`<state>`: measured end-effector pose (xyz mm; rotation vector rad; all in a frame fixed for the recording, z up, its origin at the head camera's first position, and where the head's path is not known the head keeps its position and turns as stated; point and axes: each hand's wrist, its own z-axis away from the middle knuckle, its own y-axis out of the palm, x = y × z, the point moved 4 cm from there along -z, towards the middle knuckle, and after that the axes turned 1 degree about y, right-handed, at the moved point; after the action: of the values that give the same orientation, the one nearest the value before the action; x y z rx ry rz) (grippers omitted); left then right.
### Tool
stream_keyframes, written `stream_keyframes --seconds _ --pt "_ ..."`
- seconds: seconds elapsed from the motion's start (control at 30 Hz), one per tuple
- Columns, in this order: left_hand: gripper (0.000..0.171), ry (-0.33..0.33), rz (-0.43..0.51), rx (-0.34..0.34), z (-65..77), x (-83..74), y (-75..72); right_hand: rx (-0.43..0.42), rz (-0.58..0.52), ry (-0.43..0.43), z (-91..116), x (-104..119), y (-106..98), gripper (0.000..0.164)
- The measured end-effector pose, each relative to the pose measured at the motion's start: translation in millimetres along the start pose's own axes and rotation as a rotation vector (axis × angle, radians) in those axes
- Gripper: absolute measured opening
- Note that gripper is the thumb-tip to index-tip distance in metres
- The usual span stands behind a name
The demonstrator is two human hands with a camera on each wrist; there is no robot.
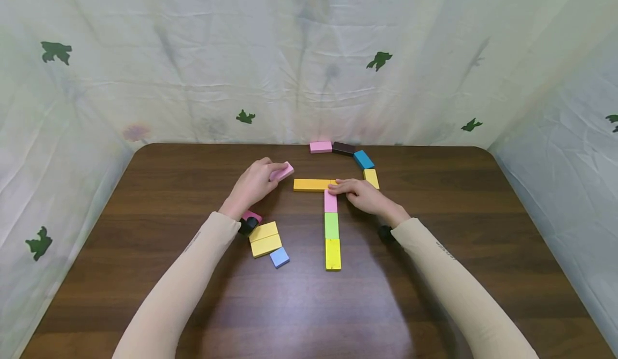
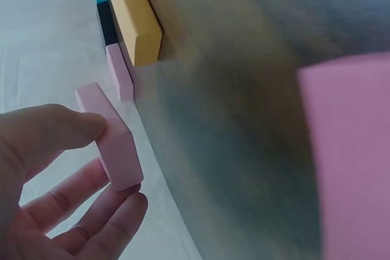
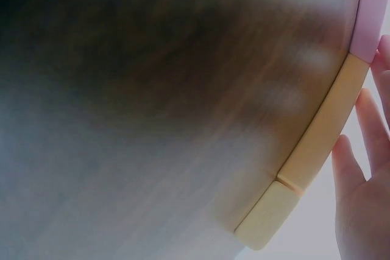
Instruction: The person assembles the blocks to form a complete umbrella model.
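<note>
In the head view my left hand (image 1: 252, 186) pinches a pink block (image 1: 286, 171) between thumb and fingers. The left wrist view shows this block (image 2: 119, 144) tilted in the grip. My right hand (image 1: 364, 197) rests with extended fingertips at the right part of an orange bar (image 1: 311, 185), partly covering it. Below that bar, a pink block (image 1: 330, 202), a green block (image 1: 331, 226) and a bright yellow block (image 1: 333, 255) stand end to end in a column. In the right wrist view, fingers (image 3: 365, 120) touch the edge of the row of blocks.
A curved row runs along the back: a pink block (image 1: 321, 147), a black block (image 1: 344, 148), a blue block (image 1: 363, 160) and a pale yellow block (image 1: 371, 178). Near my left wrist lie two yellow blocks (image 1: 265, 245), a small blue block (image 1: 279, 257) and a darker pink block (image 1: 253, 215).
</note>
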<state>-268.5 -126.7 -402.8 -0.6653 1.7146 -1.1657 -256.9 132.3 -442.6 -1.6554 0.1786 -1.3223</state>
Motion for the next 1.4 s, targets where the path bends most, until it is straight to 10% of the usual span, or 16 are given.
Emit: stream_keyframes --seconds 1.4 --pt "0.034 -0.077 -0.096 0.074 -72.1 2.8 35.1 0.004 -0.007 -0.015 -1.6 -0.3 -1.2 0.043"
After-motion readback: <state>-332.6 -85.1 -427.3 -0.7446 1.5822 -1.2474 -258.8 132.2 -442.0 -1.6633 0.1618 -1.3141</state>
